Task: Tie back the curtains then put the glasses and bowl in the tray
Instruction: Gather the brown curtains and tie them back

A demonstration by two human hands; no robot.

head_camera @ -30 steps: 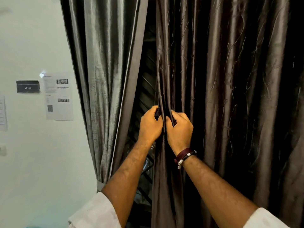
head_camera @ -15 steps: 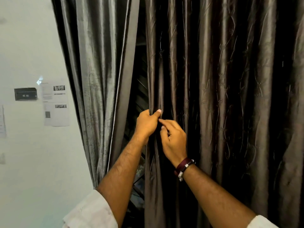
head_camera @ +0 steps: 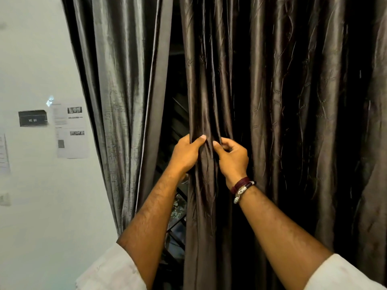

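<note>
My right hand [head_camera: 232, 158] moved right; both it and my left hand [head_camera: 186, 153] pinch the curtain [head_camera: 209, 101] folds. The slick cloth could slip loose.

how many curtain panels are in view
2: the lighter grey curtain hangs left, beside the wall; the darker brown curtain fills the right, its inner edge gripped by both hands. More may hang out of frame.

You have 2 curtains hanging untied: the left curtain [head_camera: 117, 101], shiny grey satin, falls in straight folds beside the wall, and the right curtain [head_camera: 293, 122], darker brown with faint embroidered lines, has its inner edge bunched into a tight vertical gather.
</note>
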